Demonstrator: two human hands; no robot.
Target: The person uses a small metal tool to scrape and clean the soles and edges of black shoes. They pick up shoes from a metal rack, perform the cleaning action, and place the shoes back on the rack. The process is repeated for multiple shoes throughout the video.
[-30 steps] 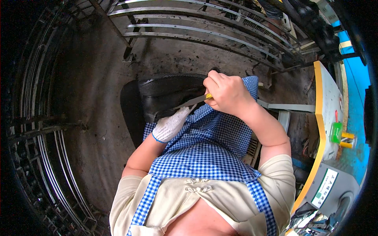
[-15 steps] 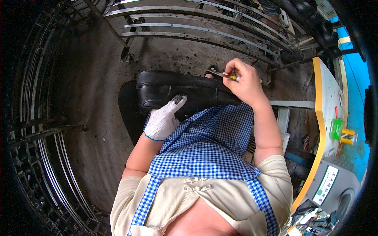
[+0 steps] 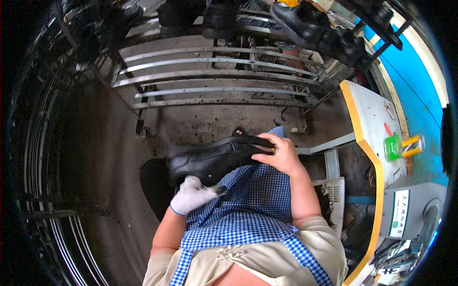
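Observation:
A black leather shoe lies tilted on its side across my lap, its toe end to the left. My left hand, in a white knitted glove with a blackened thumb tip, holds the shoe from below near that end; most of its fingers are hidden. My bare right hand is closed round the opening end, fingers on the far side and thumb on the near side. Between them shows a bit of yellow, part of a small metal cutting tool like thread snips, mostly hidden.
Metal racks stand ahead, with several black shoes on the upper level. At my right is a yellow-edged worktable with a green bottle, a yellow-striped container and a grey machine. A white plastic basket sits below it.
My right hand has come down from above the shoe, where the tool's blade showed, onto its opening end. The shoe has turned and sits lower in view. The view has tilted up towards the racks.

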